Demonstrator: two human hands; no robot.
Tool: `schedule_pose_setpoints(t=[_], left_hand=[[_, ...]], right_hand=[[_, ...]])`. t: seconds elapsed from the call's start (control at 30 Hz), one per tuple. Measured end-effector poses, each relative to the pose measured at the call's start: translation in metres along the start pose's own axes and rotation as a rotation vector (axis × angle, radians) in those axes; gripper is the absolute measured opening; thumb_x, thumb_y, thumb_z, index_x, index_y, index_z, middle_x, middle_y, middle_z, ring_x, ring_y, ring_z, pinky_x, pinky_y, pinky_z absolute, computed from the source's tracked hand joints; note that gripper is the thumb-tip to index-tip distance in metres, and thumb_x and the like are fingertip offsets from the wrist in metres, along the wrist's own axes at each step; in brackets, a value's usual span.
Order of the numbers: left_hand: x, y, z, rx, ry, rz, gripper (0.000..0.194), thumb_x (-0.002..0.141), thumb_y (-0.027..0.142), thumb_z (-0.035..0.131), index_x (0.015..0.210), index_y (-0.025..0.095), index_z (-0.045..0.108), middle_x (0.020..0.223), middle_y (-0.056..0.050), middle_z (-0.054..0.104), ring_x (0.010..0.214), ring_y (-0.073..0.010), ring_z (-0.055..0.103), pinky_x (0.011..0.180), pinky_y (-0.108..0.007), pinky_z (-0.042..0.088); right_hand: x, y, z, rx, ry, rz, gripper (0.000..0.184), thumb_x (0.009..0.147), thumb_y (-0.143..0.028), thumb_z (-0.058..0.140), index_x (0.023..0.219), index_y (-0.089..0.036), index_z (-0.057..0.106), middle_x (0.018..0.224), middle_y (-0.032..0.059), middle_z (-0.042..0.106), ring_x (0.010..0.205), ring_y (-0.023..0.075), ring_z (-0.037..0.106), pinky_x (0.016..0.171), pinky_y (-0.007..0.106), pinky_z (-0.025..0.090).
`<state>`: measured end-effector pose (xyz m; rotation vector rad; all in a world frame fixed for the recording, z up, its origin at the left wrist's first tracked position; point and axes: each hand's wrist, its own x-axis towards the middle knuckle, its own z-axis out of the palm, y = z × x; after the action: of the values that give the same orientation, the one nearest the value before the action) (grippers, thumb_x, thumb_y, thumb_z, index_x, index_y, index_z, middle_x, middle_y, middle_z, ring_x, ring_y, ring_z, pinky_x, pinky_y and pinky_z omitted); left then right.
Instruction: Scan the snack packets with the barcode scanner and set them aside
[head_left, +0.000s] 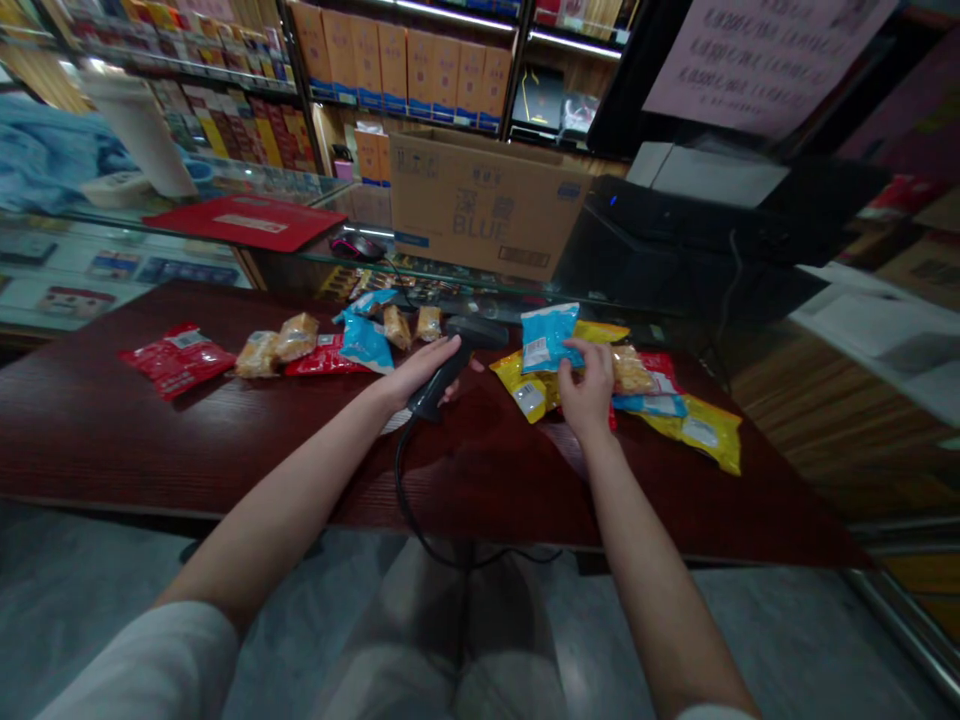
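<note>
My left hand [424,372] is wrapped round the handle of a black barcode scanner [459,355], whose head points right toward a light blue snack packet [547,335]. My right hand [589,385] pinches that blue packet and holds it up off the dark red table [225,440]. Under and beside it lie yellow packets [525,390], a red one and a clear biscuit packet [634,372]. The scanner's black cable [409,500] drops over the table's front edge.
To the left lie more snack packets: red [178,358], clear biscuit [277,345] and blue [366,340]. Behind the table stand a glass counter [112,250] with a red mat [247,220], a mouse [358,247], a cardboard box [484,200] and a black till machine [675,240].
</note>
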<state>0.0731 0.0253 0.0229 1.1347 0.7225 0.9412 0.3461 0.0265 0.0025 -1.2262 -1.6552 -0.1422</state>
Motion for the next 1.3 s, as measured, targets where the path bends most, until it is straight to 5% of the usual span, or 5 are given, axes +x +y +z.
schedule_pose_setpoints(t=[0.33, 0.67, 0.87, 1.13, 1.3], left_hand=[[0.009, 0.003, -0.010, 0.021, 0.376, 0.087, 0.041, 0.084, 0.047, 0.074, 0.106, 0.020, 0.053, 0.067, 0.004, 0.062, 0.045, -0.0091, 0.060, 0.041, -0.018, 0.047], [0.033, -0.001, -0.028, 0.017, 0.441, 0.069, 0.034, 0.085, 0.039, 0.072, 0.099, 0.020, 0.047, 0.068, 0.005, 0.061, 0.050, -0.0110, 0.064, 0.045, -0.020, 0.050], [0.026, 0.015, -0.036, -0.027, 0.557, 0.096, 0.020, 0.092, 0.033, 0.059, 0.100, 0.018, 0.049, 0.062, 0.006, 0.058, 0.045, -0.0092, 0.059, 0.044, -0.018, 0.048], [0.004, 0.033, -0.057, 0.003, 0.506, 0.123, 0.035, 0.086, 0.042, 0.064, 0.109, 0.017, 0.058, 0.069, 0.001, 0.067, 0.043, -0.0092, 0.055, 0.042, -0.021, 0.045], [-0.004, 0.036, -0.070, 0.020, 0.422, 0.100, 0.040, 0.080, 0.047, 0.068, 0.105, 0.016, 0.060, 0.062, 0.001, 0.063, 0.043, -0.0103, 0.053, 0.041, -0.021, 0.041]], right_hand=[[0.014, 0.027, -0.042, -0.178, 0.383, 0.146, 0.026, 0.087, -0.025, 0.047, 0.108, -0.020, 0.062, 0.107, 0.0140, 0.049, 0.106, 0.0304, 0.057, 0.095, 0.050, 0.047], [0.017, 0.047, -0.058, -0.362, 0.343, 0.448, 0.015, 0.078, -0.029, 0.056, 0.088, -0.022, 0.064, 0.098, 0.0130, 0.057, 0.104, 0.0364, 0.054, 0.098, 0.063, 0.038], [0.014, 0.031, -0.058, -0.380, 0.400, 0.311, 0.025, 0.080, -0.030, 0.058, 0.103, -0.021, 0.063, 0.122, 0.0179, 0.054, 0.120, 0.0410, 0.048, 0.100, 0.065, 0.033], [0.001, -0.014, 0.002, -0.114, -0.002, -0.068, 0.018, 0.088, -0.028, 0.049, 0.103, -0.023, 0.059, 0.104, 0.0124, 0.064, 0.104, 0.0318, 0.058, 0.098, 0.054, 0.042], [0.015, -0.044, 0.064, 0.120, -0.349, 0.013, 0.023, 0.086, -0.023, 0.051, 0.108, -0.022, 0.057, 0.099, 0.0094, 0.065, 0.094, 0.0253, 0.062, 0.090, 0.043, 0.049]])
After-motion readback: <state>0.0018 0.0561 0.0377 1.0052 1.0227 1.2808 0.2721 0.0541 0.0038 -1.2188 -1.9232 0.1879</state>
